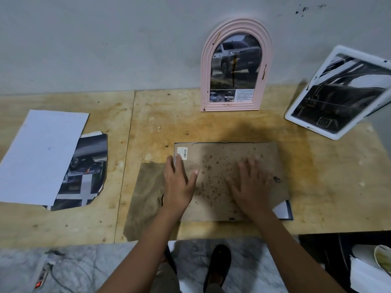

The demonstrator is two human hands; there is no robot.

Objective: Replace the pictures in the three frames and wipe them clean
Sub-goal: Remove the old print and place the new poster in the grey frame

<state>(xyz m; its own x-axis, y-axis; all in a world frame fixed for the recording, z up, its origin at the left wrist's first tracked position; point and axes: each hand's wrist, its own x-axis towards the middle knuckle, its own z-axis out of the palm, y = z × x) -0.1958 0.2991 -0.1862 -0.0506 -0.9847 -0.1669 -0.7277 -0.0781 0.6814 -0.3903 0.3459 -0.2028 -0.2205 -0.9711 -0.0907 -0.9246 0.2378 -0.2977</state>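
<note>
- Two hands: left hand (177,182) and right hand (251,187), both laid flat on the same backing board.
- Three picture frames: one face-down frame (222,161) under the hands, one pink arched frame (205,66) beyond them, and one white frame (313,127) beyond and right of the right hand.
- Two loose sheets, well left of the left hand: one white sheet (40,157) and one car picture (88,166) partly beneath it.
- One barcode sticker (182,153), at the left hand's fingertips.
- One brown cloth (143,197), just left of the left hand.
</note>
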